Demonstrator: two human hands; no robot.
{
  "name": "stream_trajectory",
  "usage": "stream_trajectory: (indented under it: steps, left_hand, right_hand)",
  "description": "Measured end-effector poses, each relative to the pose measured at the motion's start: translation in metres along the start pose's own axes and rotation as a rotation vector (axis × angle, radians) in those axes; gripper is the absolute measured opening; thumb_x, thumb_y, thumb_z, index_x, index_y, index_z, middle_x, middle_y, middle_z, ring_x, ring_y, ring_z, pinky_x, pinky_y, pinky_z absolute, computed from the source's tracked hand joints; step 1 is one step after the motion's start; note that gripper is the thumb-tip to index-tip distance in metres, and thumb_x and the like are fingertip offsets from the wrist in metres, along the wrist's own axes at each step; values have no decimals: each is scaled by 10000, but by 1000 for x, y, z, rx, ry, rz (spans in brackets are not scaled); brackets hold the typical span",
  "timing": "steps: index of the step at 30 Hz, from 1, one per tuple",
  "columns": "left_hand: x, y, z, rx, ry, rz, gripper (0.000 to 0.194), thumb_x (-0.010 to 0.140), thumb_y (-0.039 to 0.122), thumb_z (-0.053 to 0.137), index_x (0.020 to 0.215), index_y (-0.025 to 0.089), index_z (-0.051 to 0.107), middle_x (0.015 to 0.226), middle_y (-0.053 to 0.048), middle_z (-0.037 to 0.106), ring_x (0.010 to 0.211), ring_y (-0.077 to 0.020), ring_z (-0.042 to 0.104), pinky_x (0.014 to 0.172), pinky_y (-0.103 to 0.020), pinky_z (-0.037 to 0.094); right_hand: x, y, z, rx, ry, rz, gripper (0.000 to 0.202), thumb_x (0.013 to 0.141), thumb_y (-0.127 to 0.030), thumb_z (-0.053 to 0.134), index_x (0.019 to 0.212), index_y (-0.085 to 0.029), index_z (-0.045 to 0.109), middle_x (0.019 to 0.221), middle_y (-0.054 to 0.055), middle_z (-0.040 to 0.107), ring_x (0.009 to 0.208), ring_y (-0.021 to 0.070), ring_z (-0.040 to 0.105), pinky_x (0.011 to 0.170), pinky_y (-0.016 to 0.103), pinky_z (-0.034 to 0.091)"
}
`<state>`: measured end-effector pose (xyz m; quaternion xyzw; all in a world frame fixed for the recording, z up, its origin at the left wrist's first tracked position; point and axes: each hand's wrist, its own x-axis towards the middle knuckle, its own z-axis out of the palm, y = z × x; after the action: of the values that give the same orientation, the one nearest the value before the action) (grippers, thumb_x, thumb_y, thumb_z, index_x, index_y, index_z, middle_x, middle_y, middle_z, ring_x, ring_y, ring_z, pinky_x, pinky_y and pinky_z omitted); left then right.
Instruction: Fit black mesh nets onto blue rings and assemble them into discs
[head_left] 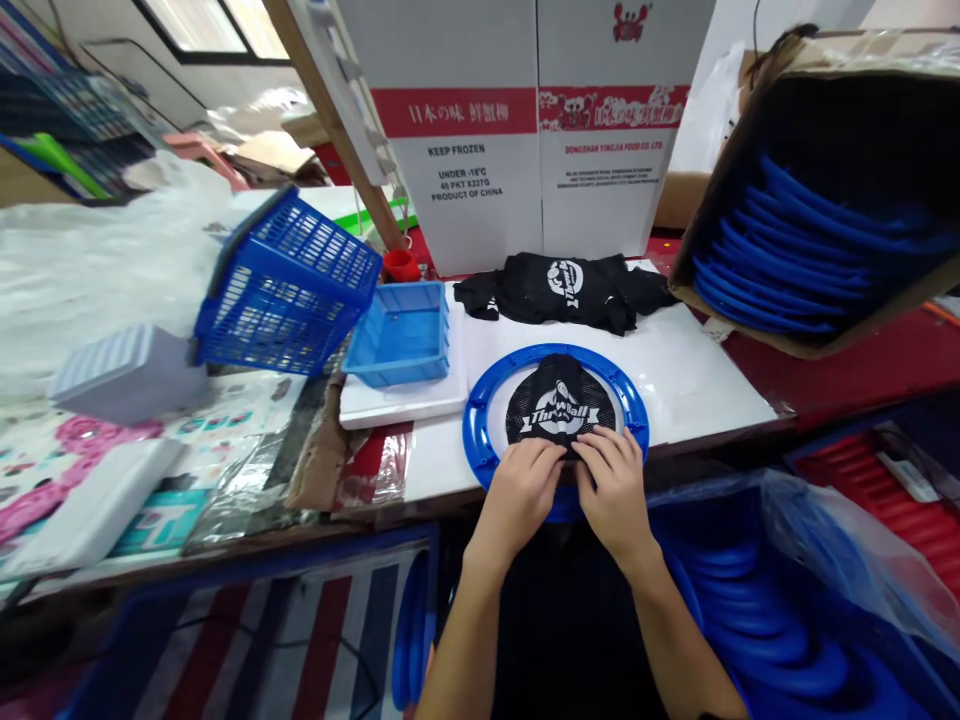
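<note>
A blue plastic ring (480, 400) lies flat at the front edge of the white-topped table. Inside it rests a black mesh cloth (561, 385) with a white printed logo. My left hand (525, 478) is closed, its fingertips pinching the near edge of the cloth. Beside it, my right hand (611, 475) has its fingers bent onto the same edge, closed on the cloth too. The thumbs and the pinched hem are largely hidden. Behind the ring lies a pile of similar black printed cloths (566, 285).
A blue tray (397, 335) and a tilted blue basket (289, 280) stand to the left. White cartons (480, 220) rise at the back. On the right, a cardboard box (694, 245) holds several blue rings; more blue pieces (765, 620) fill a crate below.
</note>
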<state>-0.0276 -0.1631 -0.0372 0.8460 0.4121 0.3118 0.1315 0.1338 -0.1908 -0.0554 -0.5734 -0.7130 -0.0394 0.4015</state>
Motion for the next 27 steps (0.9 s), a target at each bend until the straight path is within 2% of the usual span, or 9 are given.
stream_trajectory:
  steps: [2, 6, 8, 11, 13, 16, 18, 22, 27]
  left_hand:
    - [-2, 0, -6, 18, -82, 7, 239, 1094, 178, 464, 1136, 179, 699, 1074, -105, 757, 1003, -248, 706, 910, -412, 576]
    - [7, -13, -31, -66, -210, -32, 198, 1084, 217, 520, 1107, 194, 715, 1057, -72, 758, 988, -227, 715, 905, -376, 576]
    - [26, -29, -45, -90, -228, -69, 197, 1078, 237, 533, 1137, 193, 715, 1091, -71, 754, 1031, -223, 719, 940, -368, 576]
    - [76, -60, -56, 4, -235, -83, 239, 1066, 273, 528, 1146, 185, 736, 1133, -95, 741, 1097, -254, 701, 1007, -414, 560]
    - [116, -77, -50, 98, -261, -96, 266, 1049, 262, 537, 1176, 155, 745, 1168, -132, 732, 1114, -279, 690, 1043, -440, 540]
    - [162, -90, -29, 217, -313, -135, 260, 1012, 235, 567, 1126, 129, 775, 1187, -177, 721, 1141, -322, 676, 1048, -470, 524]
    - [177, -96, -14, 213, -320, -137, 235, 991, 249, 606, 1101, 148, 788, 1158, -162, 729, 1109, -319, 685, 1006, -447, 536]
    - [180, -107, 2, 153, -320, -129, 188, 981, 233, 629, 1036, 198, 806, 1078, -93, 765, 1029, -258, 711, 944, -364, 548]
    - [175, -122, 6, -22, -204, -123, 170, 977, 203, 621, 956, 201, 790, 1034, -67, 785, 1004, -239, 713, 961, -365, 542]
  right_hand:
    - [0, 0, -3, 37, -21, -2, 318, 1011, -126, 538, 1149, -288, 775, 1119, 92, 810, 1197, 337, 712, 1159, 670, 446]
    - [8, 6, -24, 174, -184, -84, 265, 1003, -170, 588, 1149, -288, 775, 1218, 83, 793, 1282, 334, 680, 1181, 642, 464]
    - [26, 15, -34, 263, -192, -110, 248, 1007, -177, 583, 1129, -289, 768, 1220, 77, 787, 1254, 307, 692, 1135, 572, 526]
    - [79, 38, -30, 295, -96, -113, 260, 1016, -158, 540, 1096, -269, 761, 1110, 81, 792, 1115, 271, 724, 1003, 479, 592]
    - [125, 60, -13, 187, -120, -92, 224, 999, -157, 562, 1040, -229, 770, 1081, 96, 792, 1079, 272, 714, 1000, 467, 573]
    - [184, 91, 26, 40, -368, -55, 98, 922, -168, 694, 919, -194, 789, 1042, 104, 790, 1008, 264, 710, 973, 421, 554]
    - [204, 103, 50, 57, -511, -56, 88, 893, -145, 723, 873, -197, 790, 978, 79, 793, 970, 244, 714, 943, 374, 549]
    - [201, 111, 77, 104, -546, -75, 159, 936, -121, 641, 857, -185, 764, 960, 93, 764, 958, 242, 691, 912, 370, 535]
    - [184, 116, 84, 211, -487, -121, 166, 988, -157, 572, 888, -191, 699, 988, 100, 707, 986, 245, 642, 940, 389, 516]
